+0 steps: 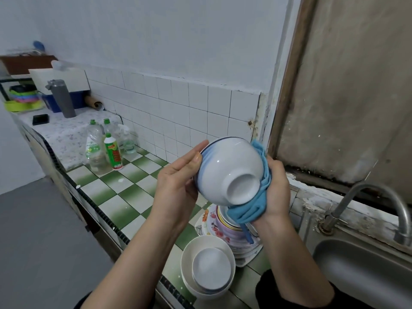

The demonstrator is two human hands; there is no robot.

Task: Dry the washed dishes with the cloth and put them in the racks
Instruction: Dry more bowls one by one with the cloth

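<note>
While left hand (pixel 178 181) holds bowl (pixel 229 166), right (pixel 277 188) clutches cloth (pixel 252 210).

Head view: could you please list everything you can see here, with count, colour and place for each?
counter: one, green-and-white checked tiles, running left to centre
bowl: one, white with blue rim, held tilted, foot toward the camera
cloth: one, blue, against the bowl's right side
plates: one stack, patterned, on the counter below the bowl
nested bowls: at least two, cream and white, near the counter's front edge
bottles: four, mostly clear with green caps, by the tiled wall
flask: one, grey, far left
sink: one, steel, lower right
tap: one, grey, above the sink
left hand: pinches the bowl's rim
right hand: grips the cloth
</note>
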